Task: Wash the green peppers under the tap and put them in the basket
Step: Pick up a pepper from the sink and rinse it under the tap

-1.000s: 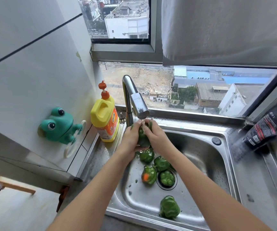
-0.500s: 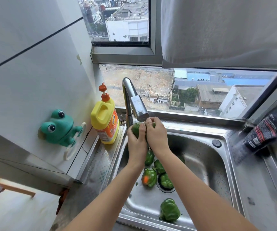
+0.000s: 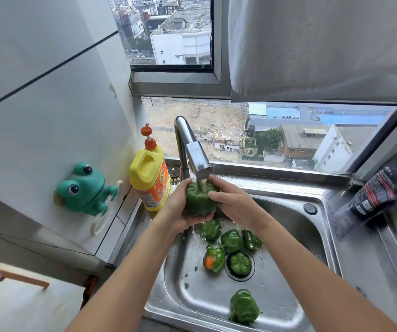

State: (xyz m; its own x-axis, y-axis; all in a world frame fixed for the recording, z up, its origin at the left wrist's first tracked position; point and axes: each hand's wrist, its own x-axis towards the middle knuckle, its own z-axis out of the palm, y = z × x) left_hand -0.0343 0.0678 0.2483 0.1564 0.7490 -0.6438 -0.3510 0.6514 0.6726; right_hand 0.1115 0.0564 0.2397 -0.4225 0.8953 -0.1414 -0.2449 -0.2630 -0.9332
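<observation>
A green pepper [image 3: 198,200] is held under the running tap [image 3: 196,155], and water streams onto its top. My left hand [image 3: 177,209] cups it from below and the left. My right hand [image 3: 231,202] presses on its right side. Several more green peppers lie in the steel sink [image 3: 288,219]: a cluster around the drain [image 3: 232,240], one with an orange patch [image 3: 214,258], one in the drain hole [image 3: 240,262], and one near the front rim [image 3: 244,306]. No basket is in view.
A yellow detergent bottle [image 3: 149,176] stands left of the tap. A green frog holder [image 3: 85,188] sticks to the left wall. A black pouch [image 3: 377,190] leans at the sink's right corner. A window runs behind, with a cloth [image 3: 312,44] hanging above.
The pepper has turned in my hands and now shows fully under the stream. My hands have spread apart around it, the right one sliding to its right side.
</observation>
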